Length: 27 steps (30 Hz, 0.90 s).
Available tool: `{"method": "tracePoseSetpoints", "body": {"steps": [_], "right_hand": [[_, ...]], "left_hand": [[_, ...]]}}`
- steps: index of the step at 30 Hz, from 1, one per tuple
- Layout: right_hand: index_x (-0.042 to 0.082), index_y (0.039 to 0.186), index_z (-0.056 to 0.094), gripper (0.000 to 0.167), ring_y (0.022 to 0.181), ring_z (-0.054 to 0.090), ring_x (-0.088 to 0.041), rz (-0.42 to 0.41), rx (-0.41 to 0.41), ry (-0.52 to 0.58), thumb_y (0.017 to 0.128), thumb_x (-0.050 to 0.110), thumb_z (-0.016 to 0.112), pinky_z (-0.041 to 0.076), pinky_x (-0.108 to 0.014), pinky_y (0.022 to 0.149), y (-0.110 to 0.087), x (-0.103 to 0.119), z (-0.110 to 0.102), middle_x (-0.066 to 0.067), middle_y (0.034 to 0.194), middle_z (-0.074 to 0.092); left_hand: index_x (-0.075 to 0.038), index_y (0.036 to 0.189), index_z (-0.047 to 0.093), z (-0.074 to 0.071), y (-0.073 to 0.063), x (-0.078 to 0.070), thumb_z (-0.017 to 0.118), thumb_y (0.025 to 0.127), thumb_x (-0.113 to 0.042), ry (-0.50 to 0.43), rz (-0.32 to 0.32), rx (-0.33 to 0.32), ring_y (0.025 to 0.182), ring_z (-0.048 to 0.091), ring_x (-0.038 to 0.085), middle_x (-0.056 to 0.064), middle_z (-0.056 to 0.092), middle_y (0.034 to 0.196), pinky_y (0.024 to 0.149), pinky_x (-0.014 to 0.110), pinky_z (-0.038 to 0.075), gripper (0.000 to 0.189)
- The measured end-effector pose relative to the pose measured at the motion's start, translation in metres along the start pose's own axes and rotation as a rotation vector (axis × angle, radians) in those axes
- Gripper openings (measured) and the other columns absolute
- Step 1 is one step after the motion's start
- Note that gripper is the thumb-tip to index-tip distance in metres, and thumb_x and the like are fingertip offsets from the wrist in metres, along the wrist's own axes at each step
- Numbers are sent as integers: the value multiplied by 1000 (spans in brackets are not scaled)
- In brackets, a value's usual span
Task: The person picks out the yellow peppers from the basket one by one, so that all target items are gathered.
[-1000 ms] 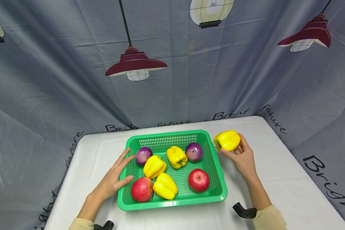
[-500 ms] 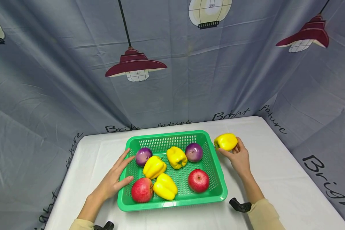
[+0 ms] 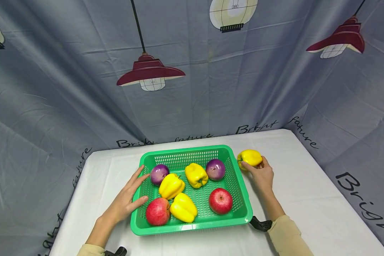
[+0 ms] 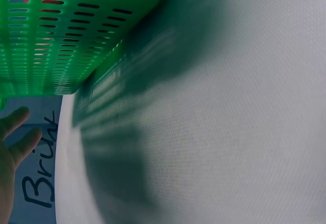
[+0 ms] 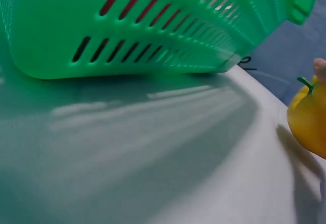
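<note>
My right hand (image 3: 263, 175) holds a yellow bell pepper (image 3: 250, 158) between thumb and fingers, just right of the green basket (image 3: 192, 227). In the right wrist view the bell pepper (image 5: 307, 114) shows at the right edge, stem toward the basket, its shadow on the cloth beneath; whether it touches the cloth I cannot tell. My left hand (image 3: 123, 201) has its fingers spread at the basket's left rim. In the left wrist view two fingertips of the left hand (image 4: 12, 147) show below the basket wall (image 4: 66, 35).
Inside the basket lie several yellow bell peppers (image 3: 171, 186), two red apples (image 3: 220, 201) and two purple onion-like rounds (image 3: 216, 169). A white cloth (image 3: 310, 199) covers the table. Grey curtains with printed lamps (image 3: 151, 69) hang behind and at both sides.
My right hand has come lower and a little left with the bell pepper, closer to the basket's right side. The left hand and the basket's contents have stayed put.
</note>
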State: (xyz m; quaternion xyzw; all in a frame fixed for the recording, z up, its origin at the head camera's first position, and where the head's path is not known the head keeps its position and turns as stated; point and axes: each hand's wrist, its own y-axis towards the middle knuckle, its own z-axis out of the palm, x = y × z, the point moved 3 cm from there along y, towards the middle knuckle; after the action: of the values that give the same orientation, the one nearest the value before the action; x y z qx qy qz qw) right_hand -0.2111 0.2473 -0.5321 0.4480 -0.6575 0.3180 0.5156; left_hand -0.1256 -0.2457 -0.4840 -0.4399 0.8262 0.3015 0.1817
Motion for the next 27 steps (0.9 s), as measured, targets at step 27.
{"method": "tracePoseSetpoints", "body": {"steps": [27], "right_hand": [[0,132,56,74,124,59,-25,-56,51,-146,79,43,86,46,-40,104,0,-9,-4,-19,130,63]], "left_hand": [[-12,153,43,0,0,0,67,88,-24,-1,-7,-2,149,25,31,12,19,166,104,71,32,70]]}}
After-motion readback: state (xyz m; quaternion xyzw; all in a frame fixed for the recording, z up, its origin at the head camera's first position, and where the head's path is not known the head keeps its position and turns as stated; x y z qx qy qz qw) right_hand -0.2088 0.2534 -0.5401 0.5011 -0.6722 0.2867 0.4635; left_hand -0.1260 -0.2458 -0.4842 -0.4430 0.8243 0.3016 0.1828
